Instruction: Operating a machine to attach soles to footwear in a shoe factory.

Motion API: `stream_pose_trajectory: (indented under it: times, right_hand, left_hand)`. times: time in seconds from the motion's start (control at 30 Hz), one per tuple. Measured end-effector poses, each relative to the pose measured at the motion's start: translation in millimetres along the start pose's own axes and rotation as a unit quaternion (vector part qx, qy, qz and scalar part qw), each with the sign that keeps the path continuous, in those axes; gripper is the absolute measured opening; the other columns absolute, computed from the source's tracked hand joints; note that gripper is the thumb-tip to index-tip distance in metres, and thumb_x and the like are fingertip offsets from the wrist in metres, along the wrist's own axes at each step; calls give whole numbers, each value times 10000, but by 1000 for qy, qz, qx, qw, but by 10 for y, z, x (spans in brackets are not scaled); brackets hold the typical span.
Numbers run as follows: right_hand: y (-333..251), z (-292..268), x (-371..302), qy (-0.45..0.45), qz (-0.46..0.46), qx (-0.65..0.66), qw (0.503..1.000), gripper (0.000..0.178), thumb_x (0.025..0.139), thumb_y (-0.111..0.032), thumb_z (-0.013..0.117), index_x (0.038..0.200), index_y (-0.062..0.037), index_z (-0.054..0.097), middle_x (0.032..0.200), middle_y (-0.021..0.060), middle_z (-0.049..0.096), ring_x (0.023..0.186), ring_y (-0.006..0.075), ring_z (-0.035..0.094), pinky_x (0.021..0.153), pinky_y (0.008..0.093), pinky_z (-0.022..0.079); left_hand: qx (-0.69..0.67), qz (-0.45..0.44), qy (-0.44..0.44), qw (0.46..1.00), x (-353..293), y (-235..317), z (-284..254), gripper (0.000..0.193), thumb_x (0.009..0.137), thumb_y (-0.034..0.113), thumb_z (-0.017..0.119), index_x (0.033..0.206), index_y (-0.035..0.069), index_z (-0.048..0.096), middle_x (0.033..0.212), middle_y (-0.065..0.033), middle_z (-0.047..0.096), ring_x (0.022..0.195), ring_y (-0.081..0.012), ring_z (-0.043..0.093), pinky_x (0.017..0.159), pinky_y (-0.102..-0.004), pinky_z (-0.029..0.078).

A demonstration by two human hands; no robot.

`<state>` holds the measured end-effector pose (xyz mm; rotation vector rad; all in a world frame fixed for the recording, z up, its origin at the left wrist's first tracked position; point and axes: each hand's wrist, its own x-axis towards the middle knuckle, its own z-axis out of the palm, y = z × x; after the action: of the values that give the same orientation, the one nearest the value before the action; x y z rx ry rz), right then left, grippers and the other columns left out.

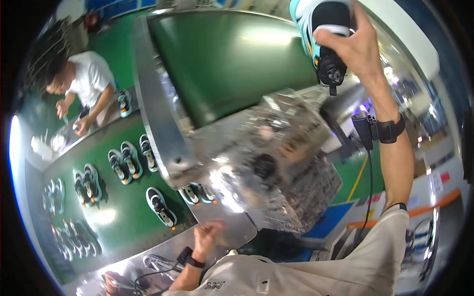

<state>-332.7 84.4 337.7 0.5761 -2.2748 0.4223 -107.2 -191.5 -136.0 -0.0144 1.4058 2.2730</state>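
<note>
High at the right, my right hand grips a sneaker with a light teal and white upper, a black opening and a dark, crumpled-looking mass at one end. The thumb presses near the shoe's opening. My left hand is low in the middle, above a metal surface; its fingers are blurred and I see nothing in them. Beyond it, a black-and-white sneaker with a teal sole and orange tab lies on a green belt. A pair of similar sneakers sits by the metal corner.
A plastic-covered stack stands in the middle, beside a wide green belt with a metal rim. Several sneakers are spaced along the left belt. A person in white works far left. Another person's hand shows lower left.
</note>
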Motion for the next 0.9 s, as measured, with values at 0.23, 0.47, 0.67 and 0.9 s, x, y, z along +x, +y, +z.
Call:
stream_pose_trajectory:
  times: [0.23,0.47,0.67,0.9]
  right_hand:
    - [-607,-1683,-1571,154,254,337,893,291,881,-263,635,1003,0,658,867,53,686,768,111,650,700,249,501]
    - [-1341,-2367,-3469,251,384,392,797,315,832,-174,651,1110,-27,632,933,9,653,835,92,615,750,234,475]
    - [-1728,-2730,-5366,344,376,-136,850,419,948,-310,562,1218,10,585,975,59,664,840,101,604,731,239,474]
    - [-3123,-2964,-7264,589,495,120,628,667,924,-453,622,1418,-45,439,1254,70,581,1094,141,571,849,316,526]
  left_hand:
    - [-64,-34,-457,886,44,967,1810,532,968,284,604,1347,-71,485,1357,-198,535,1262,-300,521,1068,-424,415]
    - [-168,-98,-530,825,-112,981,3601,905,872,503,670,1460,-49,258,1357,-165,503,1200,-279,555,1036,-410,438]
    - [-178,-306,-586,729,-991,-18,4312,590,935,232,562,1411,-51,356,1297,-154,557,1168,-250,580,1008,-385,457]
    - [-5,-266,-678,685,-2423,-1215,5006,505,975,198,463,1414,-37,376,1328,-146,538,1195,-235,557,1032,-364,430]
